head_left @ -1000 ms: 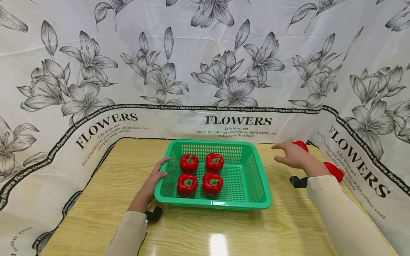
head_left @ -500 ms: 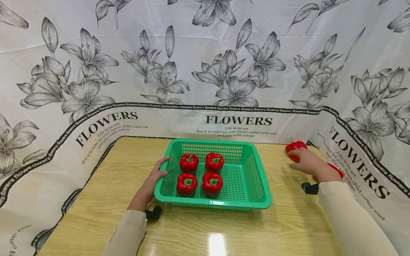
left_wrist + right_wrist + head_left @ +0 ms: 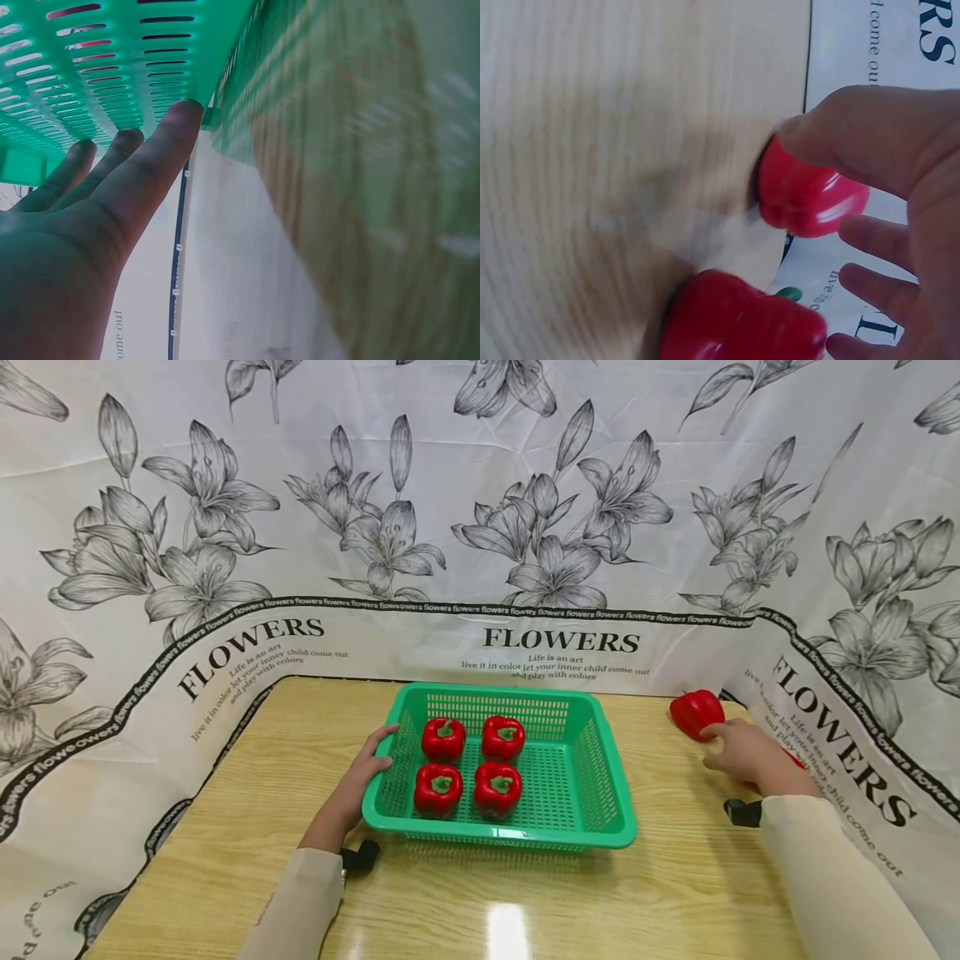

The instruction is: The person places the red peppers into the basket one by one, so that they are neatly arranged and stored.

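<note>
A green plastic basket holds several red bell peppers, among them a front-left pepper and a back-right pepper. My left hand rests against the basket's left side; in the left wrist view its straight fingers lie along the slotted outer wall. At the table's right side, my right hand reaches over a red bell pepper, thumb overlapping it and fingers spread apart in the right wrist view. In the head view the hand mostly hides that pepper. Just behind, another bell pepper lies on its side.
The wooden table carries the basket near its back edge. A white floral cloth rises behind and along both sides, close to the peppers at the right. Black wrist-camera mounts stick out from both wrists.
My right hand has moved right and toward me, past the back pepper to the one nearer the right edge. The left hand and the basket have stayed in place.
</note>
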A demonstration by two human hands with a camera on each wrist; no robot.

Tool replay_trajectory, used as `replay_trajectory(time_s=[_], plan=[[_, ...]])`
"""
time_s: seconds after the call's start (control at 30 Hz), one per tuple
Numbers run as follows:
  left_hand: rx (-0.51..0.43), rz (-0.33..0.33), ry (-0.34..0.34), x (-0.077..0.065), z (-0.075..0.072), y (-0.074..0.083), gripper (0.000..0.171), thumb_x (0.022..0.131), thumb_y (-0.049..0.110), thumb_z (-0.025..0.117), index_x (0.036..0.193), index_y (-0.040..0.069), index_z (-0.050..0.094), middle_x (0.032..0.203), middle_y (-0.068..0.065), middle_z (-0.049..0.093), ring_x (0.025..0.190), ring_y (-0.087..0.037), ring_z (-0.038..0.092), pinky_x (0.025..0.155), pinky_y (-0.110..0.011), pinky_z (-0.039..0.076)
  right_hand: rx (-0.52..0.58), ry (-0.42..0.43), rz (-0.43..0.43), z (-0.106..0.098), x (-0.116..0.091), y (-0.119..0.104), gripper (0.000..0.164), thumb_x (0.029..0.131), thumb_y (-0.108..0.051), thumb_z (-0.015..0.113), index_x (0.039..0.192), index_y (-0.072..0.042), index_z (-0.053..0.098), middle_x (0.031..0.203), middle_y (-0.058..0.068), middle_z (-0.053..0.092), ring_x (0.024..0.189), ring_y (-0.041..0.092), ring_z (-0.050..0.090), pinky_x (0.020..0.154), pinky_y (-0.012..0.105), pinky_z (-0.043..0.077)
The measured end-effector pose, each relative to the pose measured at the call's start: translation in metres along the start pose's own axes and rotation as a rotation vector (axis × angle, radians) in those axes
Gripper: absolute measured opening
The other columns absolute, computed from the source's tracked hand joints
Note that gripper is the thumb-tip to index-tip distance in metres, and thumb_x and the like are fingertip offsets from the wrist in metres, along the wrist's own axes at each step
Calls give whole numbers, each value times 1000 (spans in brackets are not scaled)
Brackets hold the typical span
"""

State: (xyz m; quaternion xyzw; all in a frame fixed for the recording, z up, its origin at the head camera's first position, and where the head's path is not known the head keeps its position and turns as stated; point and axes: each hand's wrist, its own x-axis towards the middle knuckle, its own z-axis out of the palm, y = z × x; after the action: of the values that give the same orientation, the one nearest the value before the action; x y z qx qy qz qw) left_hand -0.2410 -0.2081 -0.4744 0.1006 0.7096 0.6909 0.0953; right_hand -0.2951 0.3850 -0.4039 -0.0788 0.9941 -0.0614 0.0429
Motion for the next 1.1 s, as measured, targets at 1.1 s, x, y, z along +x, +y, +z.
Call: replay_trajectory(time_s=[1.1], plan=[[8, 4, -4, 0, -1, 0, 56, 97, 22, 36, 151, 30, 23, 158, -12, 16, 129, -44, 40, 91, -44, 49, -24, -7, 252, 18, -19, 27, 53, 85, -18, 60, 131, 5, 48, 133, 43, 27, 114, 64, 28, 88, 76, 26]])
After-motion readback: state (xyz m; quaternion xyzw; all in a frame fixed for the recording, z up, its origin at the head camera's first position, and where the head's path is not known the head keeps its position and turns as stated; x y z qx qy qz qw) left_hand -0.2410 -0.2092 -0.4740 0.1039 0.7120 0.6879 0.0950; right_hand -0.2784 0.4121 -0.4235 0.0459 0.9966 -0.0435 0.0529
